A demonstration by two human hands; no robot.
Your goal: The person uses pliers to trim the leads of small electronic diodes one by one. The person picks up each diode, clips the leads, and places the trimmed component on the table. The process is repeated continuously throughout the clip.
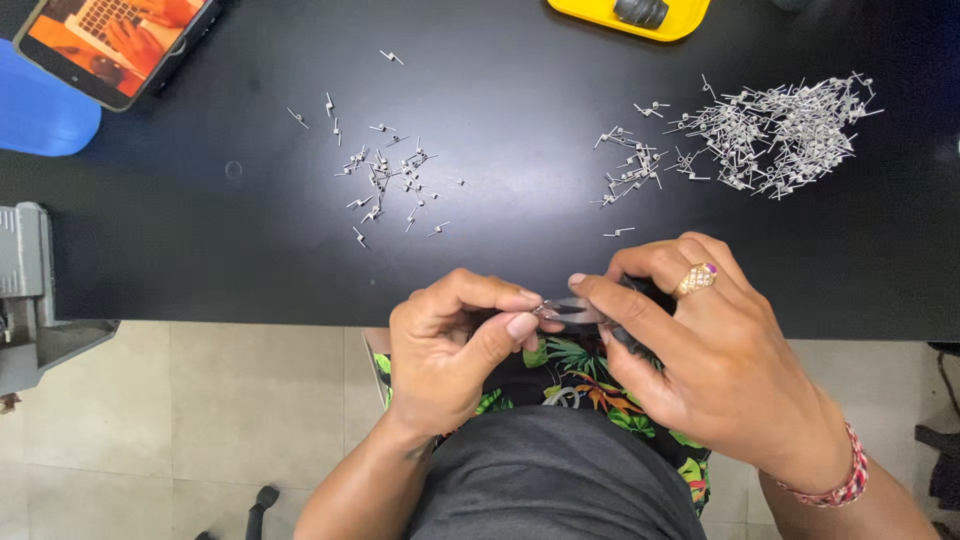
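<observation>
My left hand pinches a small metal pin between thumb and fingers at the near edge of the black table. My right hand, wearing a gold ring, grips a small tool with a shiny tip that meets the pin. Both hands sit close together over my lap. A small scatter of bent metal pins lies on the table at left centre. A larger heap of pins lies at the right, with a smaller cluster beside it.
A phone with a lit screen lies at the top left beside a blue object. A yellow tray sits at the far edge. A grey machine stands at the left. Tiled floor shows below.
</observation>
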